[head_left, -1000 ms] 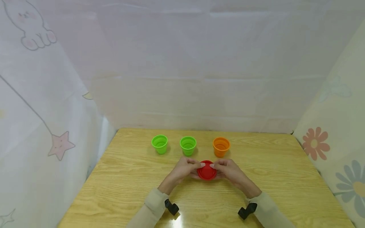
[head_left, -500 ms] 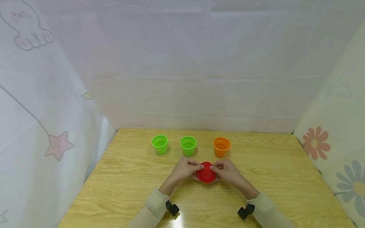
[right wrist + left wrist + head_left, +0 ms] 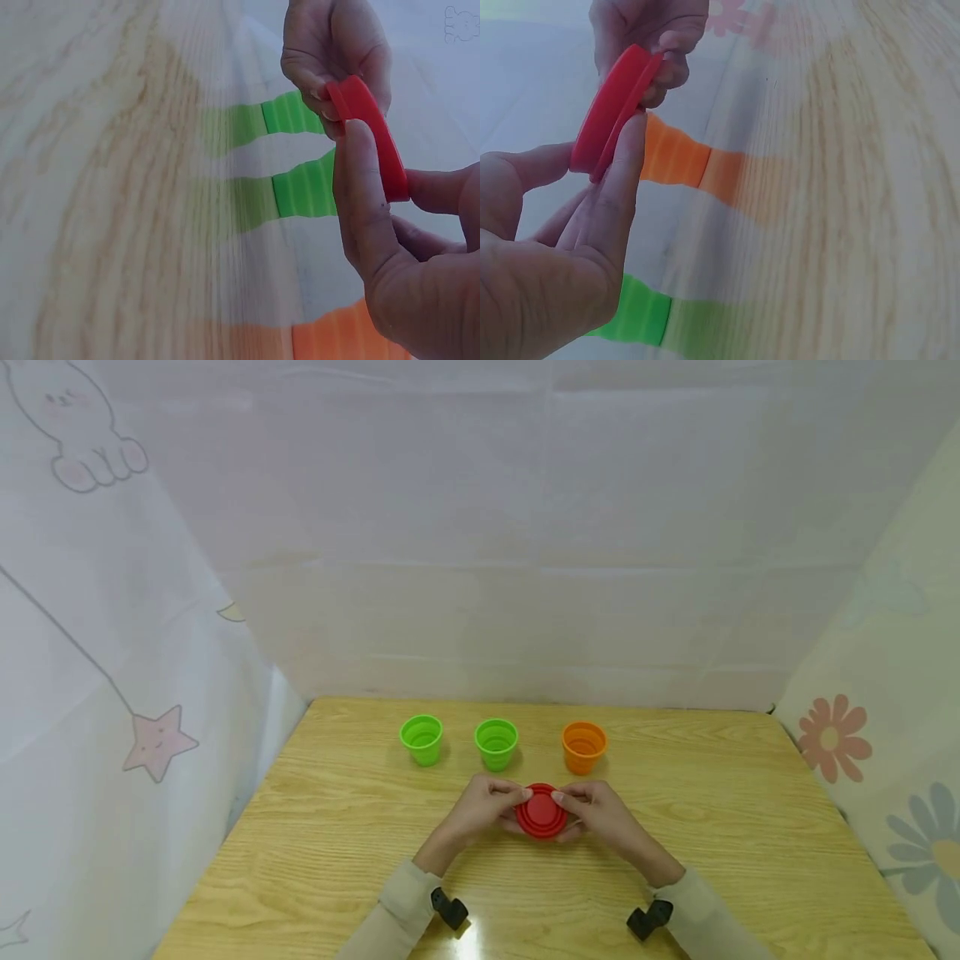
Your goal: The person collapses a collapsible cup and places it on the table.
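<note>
Both hands hold a red collapsible cup [image 3: 542,811], folded into a shallow disc with concentric rings. It is raised above the table, its ringed face towards the head camera. My left hand [image 3: 480,810] pinches its left side, thumb on the near face and fingers behind. On the other side, my right hand [image 3: 603,817] grips it the same way. Edge-on in the left wrist view, the red cup [image 3: 613,112] shows a thin, flat profile with a protruding rim. The fingertips behind it are partly hidden in the head view.
Beyond the hands, two green collapsible cups, a left one [image 3: 422,739] and a middle one [image 3: 496,744], stand upright and expanded. An orange cup [image 3: 583,747] stands to their right. The wooden table [image 3: 720,835] meets a pale cloth backdrop [image 3: 525,618] at its back edge.
The red cup tilts slightly between the frames, and its face now shows clearer concentric rings around a flat centre. Both hands keep their hold, shifting only a little. The standing cups stay put.
</note>
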The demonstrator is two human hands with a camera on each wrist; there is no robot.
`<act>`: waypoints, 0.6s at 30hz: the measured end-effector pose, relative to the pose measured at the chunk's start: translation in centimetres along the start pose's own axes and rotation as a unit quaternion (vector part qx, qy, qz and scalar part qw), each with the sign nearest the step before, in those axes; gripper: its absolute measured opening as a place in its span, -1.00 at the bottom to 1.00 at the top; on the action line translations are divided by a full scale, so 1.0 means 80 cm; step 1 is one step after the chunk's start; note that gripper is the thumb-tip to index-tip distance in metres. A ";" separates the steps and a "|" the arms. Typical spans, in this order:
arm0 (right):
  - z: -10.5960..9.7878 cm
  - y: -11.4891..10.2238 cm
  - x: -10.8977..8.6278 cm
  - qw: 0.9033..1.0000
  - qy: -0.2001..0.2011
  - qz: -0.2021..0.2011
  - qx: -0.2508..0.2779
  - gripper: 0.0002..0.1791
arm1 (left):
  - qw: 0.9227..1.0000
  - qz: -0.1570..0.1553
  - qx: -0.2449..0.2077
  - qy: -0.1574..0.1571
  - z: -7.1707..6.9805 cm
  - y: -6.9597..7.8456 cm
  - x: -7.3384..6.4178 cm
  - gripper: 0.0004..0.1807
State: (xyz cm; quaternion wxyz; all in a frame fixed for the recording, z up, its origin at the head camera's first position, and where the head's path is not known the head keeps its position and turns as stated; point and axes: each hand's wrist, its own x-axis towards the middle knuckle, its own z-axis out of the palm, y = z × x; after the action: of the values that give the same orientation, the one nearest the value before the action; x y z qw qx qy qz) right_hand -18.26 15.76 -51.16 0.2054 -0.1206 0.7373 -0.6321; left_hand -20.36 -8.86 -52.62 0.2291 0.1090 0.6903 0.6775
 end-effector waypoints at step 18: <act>-0.010 0.007 0.000 1.000 0.024 0.016 0.010 -0.46 | 1.000 -0.016 -0.013 0.002 0.005 0.013 -0.006 -0.65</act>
State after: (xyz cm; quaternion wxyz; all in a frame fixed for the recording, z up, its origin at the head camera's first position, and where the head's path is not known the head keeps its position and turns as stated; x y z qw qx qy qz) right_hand -18.56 16.55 -51.64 0.1990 -0.0914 0.7376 -0.6387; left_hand -19.91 -8.64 -51.51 0.2400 0.0938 0.6839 0.6826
